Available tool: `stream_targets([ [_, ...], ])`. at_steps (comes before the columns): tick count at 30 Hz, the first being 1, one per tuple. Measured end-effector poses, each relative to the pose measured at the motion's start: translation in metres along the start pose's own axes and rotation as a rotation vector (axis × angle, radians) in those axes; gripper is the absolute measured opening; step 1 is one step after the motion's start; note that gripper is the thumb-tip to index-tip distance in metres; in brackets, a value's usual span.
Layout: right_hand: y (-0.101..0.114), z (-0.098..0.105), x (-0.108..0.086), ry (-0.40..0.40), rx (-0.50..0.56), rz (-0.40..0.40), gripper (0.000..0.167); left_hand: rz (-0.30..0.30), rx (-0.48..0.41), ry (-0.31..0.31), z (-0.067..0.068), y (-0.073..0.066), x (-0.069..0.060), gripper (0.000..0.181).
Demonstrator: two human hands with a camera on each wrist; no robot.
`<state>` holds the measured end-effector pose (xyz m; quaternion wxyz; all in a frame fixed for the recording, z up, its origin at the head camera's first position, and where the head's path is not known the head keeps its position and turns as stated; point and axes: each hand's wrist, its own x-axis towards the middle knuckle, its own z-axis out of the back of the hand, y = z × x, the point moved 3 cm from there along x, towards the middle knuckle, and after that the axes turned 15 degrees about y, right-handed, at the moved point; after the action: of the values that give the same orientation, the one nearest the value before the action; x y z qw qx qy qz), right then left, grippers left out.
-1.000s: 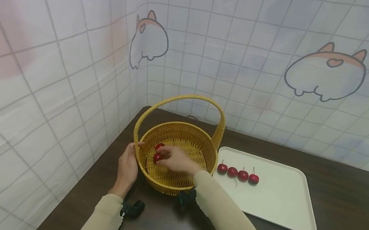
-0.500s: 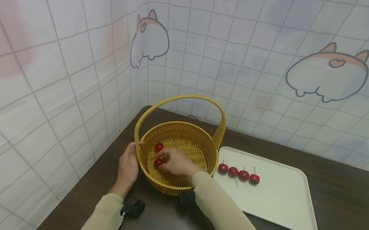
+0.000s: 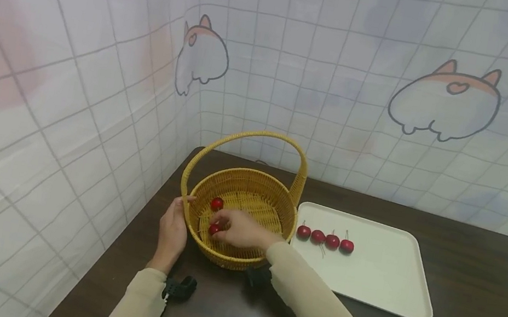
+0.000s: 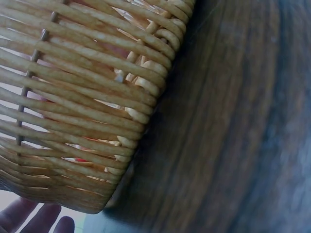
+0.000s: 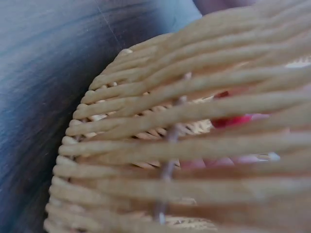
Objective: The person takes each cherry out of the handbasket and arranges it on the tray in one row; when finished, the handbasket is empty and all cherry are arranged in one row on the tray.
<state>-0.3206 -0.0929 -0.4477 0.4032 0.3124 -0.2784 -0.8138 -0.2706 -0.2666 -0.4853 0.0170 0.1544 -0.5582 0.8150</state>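
In the head view, my right hand (image 3: 243, 229) reaches into a round yellow wicker basket (image 3: 250, 180) and pinches a red cherry (image 3: 214, 229) between thumb and fingers. A second cherry (image 3: 217, 204) lies behind it on the basket floor, near the left wall. My left hand (image 3: 173, 229) holds the basket's left side by the foot of the handle, a digit lying across the rim. Beyond the wicker wall (image 4: 73, 97), several left fingertips (image 4: 46, 218) show in the left wrist view. Through the weave in the right wrist view, red fruit (image 5: 233, 120) and part of my fingers are glimpsed.
Right of the basket lies a white rectangular tray (image 3: 379, 278). Several cherries (image 3: 332, 242) with stems stand in a row near its left end. The basket's tall handle (image 3: 258, 133) arches over it. A patterned cloth wall (image 3: 256, 81) borders the dark table (image 3: 488, 284).
My right hand has drawn its cherry towards me, away from the other cherry, and a gap now shows between the two. The left hand keeps its place on the basket.
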Motion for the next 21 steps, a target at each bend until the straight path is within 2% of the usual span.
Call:
stream_targets([
  [5,0.001,0.004,-0.022,-0.054,-0.084,0.073,0.027,0.008,0.005,-0.01,-0.004,-0.002,0.001,0.052],
  [10,0.0,0.009,-0.045,-0.197,0.042,0.154,0.028,0.017,-0.001,-0.01,-0.001,-0.001,-0.001,0.053],
  [15,-0.004,0.016,-0.069,-0.34,0.14,0.182,0.032,0.007,-0.008,-0.01,-0.002,0.002,0.0,0.053],
  [21,-0.014,0.019,-0.095,-0.413,0.225,0.178,0.031,-0.011,-0.028,0.002,-0.005,0.0,0.002,0.051],
])
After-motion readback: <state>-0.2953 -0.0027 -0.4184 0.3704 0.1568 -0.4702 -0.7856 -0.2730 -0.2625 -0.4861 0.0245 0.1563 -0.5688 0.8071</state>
